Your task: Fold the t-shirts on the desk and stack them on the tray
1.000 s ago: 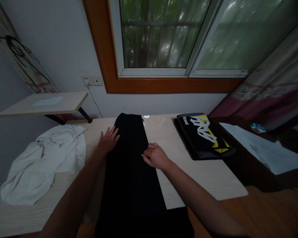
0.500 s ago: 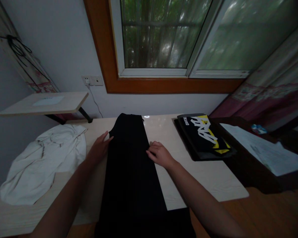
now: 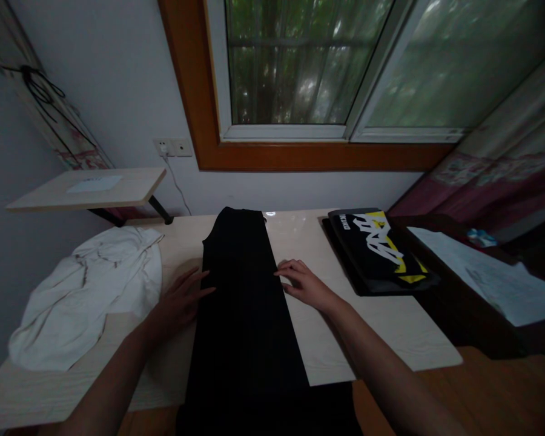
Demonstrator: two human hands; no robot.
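Black trousers [image 3: 240, 284], folded lengthwise, lie flat on a pale wooden table [image 3: 331, 357], the narrow strip running from the back edge toward me. At their left edge is my left hand [image 3: 179, 300], its fingers spread and the fingertips resting on the black cloth. My right hand [image 3: 302, 284] lies along the opposite edge, fingers stretched out and the tips touching the fabric. Neither hand grips anything. The near end of the trousers blends into black at the bottom of the view, so where it ends cannot be made out.
Left of the trousers lies a crumpled white garment [image 3: 95, 290], below a small raised shelf [image 3: 136, 191]. Folded black clothes [image 3: 372, 248] with white and yellow print are stacked at the right. Beyond them, papers [image 3: 476, 275] rest on a dark surface. A window [image 3: 309, 66] is behind the table.
My left hand has slid toward me along the trousers' left edge, its fingers now spread on the cloth. My right hand's curled fingers have straightened. The view has shifted slightly.
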